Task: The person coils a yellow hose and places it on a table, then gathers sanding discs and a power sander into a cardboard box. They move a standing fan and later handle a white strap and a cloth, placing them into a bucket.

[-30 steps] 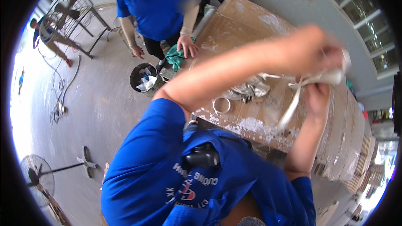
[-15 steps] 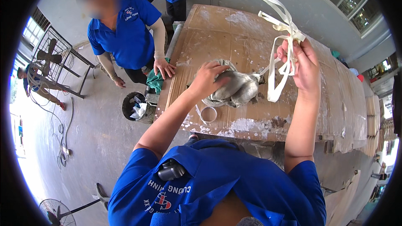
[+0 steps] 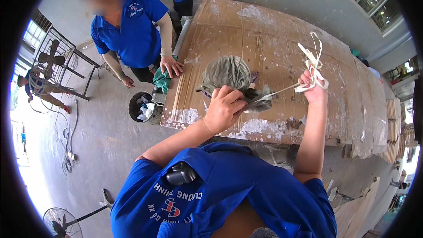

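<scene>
A rounded, rumpled grey-green cloth piece (image 3: pixel 227 74) lies on the cardboard-covered table in front of me. My left hand (image 3: pixel 226 109) is closed at its near edge, fingers curled onto the fabric. Beside those fingers, a darker gathered part of the cloth (image 3: pixel 261 100) narrows toward a pale strap. That strap runs taut to my right hand (image 3: pixel 313 89), raised at the right and shut round a looped bunch of white cloth strap (image 3: pixel 315 64). Loose loops stick up above the fist.
The cardboard top (image 3: pixel 273 39) is stained with white flakes. At the left, a co-worker in blue rests a hand (image 3: pixel 171 65) on the table edge by a green cloth (image 3: pixel 162 80). A black bin (image 3: pixel 143 105) stands below. Fans and a cable (image 3: pixel 67 150) occupy the left floor.
My left hand has moved down and right and closed on the cloth, which is turned into a rounder shape. My right hand has lowered with the strap, now stretched straight.
</scene>
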`<action>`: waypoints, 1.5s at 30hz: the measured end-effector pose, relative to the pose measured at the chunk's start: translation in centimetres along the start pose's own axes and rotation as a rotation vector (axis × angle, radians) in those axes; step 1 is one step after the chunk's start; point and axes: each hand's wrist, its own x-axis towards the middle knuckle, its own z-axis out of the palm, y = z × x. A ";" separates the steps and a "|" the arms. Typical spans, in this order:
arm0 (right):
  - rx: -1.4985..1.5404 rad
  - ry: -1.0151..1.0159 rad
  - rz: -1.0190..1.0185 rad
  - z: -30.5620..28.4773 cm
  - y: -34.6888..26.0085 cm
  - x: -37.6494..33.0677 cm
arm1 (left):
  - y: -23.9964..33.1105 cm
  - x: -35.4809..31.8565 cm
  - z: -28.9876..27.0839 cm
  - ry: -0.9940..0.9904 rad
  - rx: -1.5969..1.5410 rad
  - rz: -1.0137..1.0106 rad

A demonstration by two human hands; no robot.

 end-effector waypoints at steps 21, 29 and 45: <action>0.056 0.553 -0.187 -6.6 -1.8 2.8 | -2.7 -1.3 -3.1 0.353 0.250 -0.020; -0.218 0.781 -0.258 -24.2 -7.8 1.7 | -10.0 -4.1 -7.6 0.122 0.118 -0.214; -0.217 1.009 -0.429 -31.9 -16.9 -5.8 | -18.2 -8.5 -8.7 -0.050 0.180 -0.373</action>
